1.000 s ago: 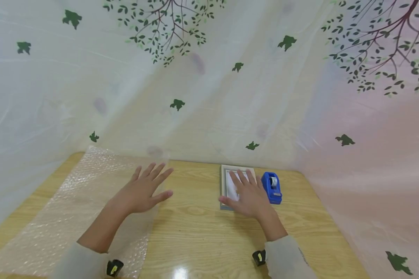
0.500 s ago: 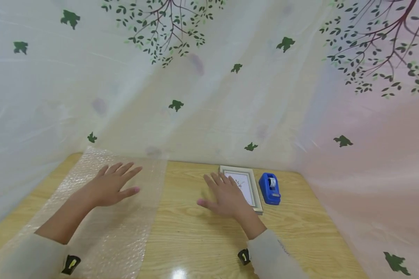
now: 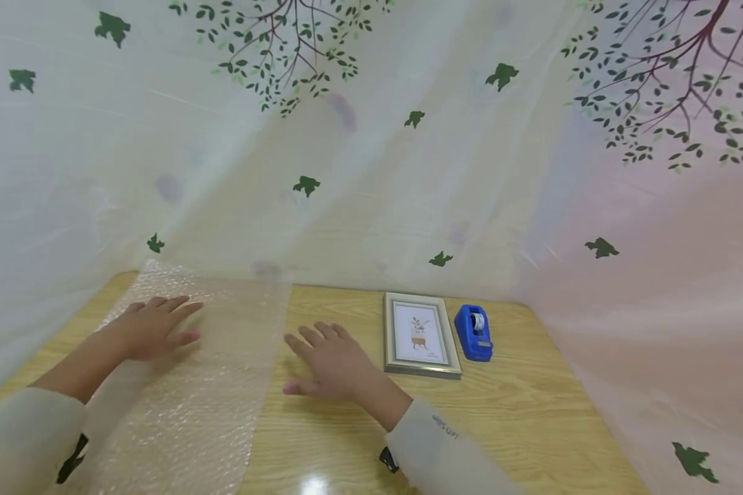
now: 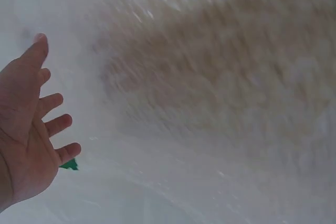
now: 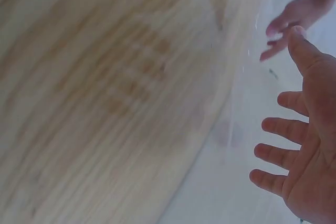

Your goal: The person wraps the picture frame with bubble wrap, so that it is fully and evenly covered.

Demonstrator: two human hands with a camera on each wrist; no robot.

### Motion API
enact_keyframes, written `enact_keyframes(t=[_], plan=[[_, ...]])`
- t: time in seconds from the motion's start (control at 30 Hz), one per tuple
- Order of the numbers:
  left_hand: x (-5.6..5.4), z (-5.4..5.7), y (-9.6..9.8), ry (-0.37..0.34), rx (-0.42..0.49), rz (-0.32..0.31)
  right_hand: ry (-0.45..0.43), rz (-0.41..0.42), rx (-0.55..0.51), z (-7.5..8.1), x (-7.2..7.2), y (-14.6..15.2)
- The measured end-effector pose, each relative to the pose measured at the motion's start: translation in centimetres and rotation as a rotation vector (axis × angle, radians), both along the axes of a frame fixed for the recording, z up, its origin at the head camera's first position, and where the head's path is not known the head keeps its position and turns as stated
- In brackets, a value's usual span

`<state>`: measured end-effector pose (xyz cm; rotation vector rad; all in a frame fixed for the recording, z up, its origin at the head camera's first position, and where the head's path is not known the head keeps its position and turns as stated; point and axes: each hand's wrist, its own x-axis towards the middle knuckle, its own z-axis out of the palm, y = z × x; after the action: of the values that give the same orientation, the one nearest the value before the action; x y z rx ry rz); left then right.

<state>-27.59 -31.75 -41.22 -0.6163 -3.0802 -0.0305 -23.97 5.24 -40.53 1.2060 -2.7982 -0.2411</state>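
Observation:
A clear sheet of bubble wrap [image 3: 198,405] lies flat over the left part of the wooden table. Above it hovers my left hand [image 3: 145,331], fingers spread and holding nothing; the left wrist view shows the same spread hand [image 4: 31,124] over the blurred wrap [image 4: 210,77]. My right hand [image 3: 337,364] is just right of the wrap's edge, palm down above the bare wood, its fingers apart and nothing in them. In the right wrist view that hand [image 5: 310,135] casts a shadow on the table. To its right lies a picture frame [image 3: 420,335] with a plant drawing.
A blue tape dispenser [image 3: 473,333] with a roll of tape stands right of the picture frame. Behind the wooden table [image 3: 501,426] hangs a pale curtain [image 3: 371,227] printed with leaves and branches, which also encloses the sides.
Both hands have moved left. The right hand has passed off the picture frame, which now shows fully, and the left hand has slid further over the bubble wrap.

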Motion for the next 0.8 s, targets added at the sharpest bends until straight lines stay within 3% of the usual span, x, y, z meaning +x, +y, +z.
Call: enact_keyframes(t=[0.43, 0.6, 0.8], plan=[[-1.8, -1.9, -3.7, -0.012, 0.033, 0.058, -0.052, 0.208, 0.214, -0.9, 3.1, -6.9], [-1.8, -2.1, -3.9, -0.01, 0.047, 0.07, -0.092, 0.311, 0.247, -1.6, 4.1, -8.9], [-2.0, -2.4, -3.5, -0.006, 0.032, 0.054, -0.131, 0.351, 0.269, -1.9, 4.7, -10.4]])
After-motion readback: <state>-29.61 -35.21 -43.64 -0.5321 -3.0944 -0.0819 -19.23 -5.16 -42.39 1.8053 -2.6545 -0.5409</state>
